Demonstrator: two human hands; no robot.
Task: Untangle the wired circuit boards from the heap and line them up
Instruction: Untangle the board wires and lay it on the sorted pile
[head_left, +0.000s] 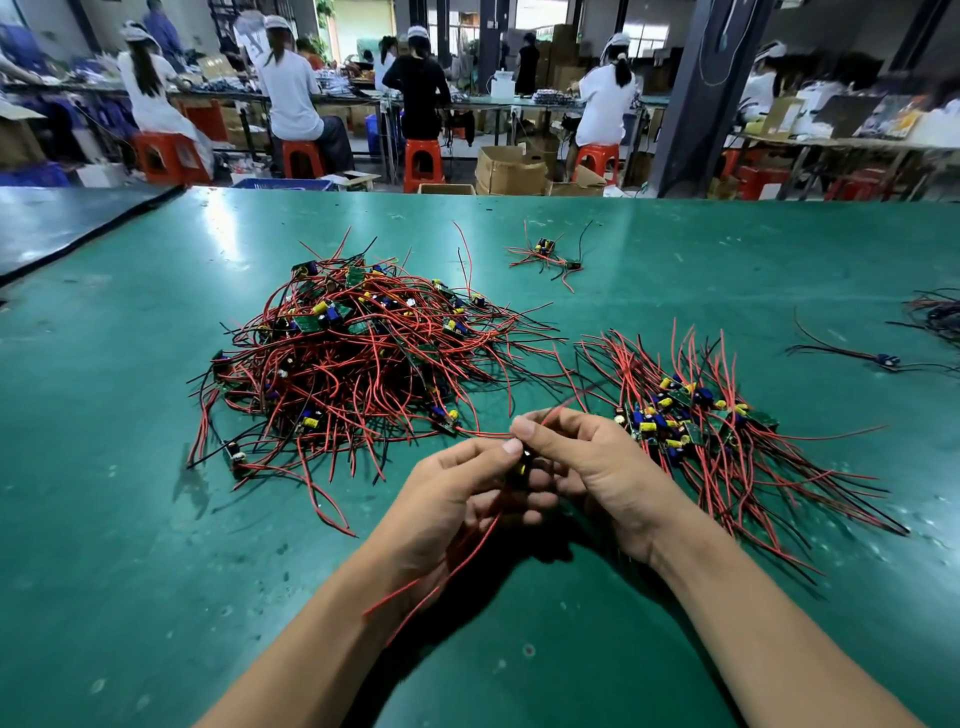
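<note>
The heap (353, 353) lies on the desk (156, 519) up-left of the grips, the row (691, 415) just right of them. The left grip (457, 499) pinches one board (522, 466), the right grip (597, 467) its wire (550, 414); better to draw that wire straight before adding the board to the row.

On the table (104, 467), your heap (353, 353) lies left and the lined-up boards (696, 421) right. Your left hand (457, 499) and right hand (602, 467) hold one wired board (522, 467) nearer, between them.
</note>
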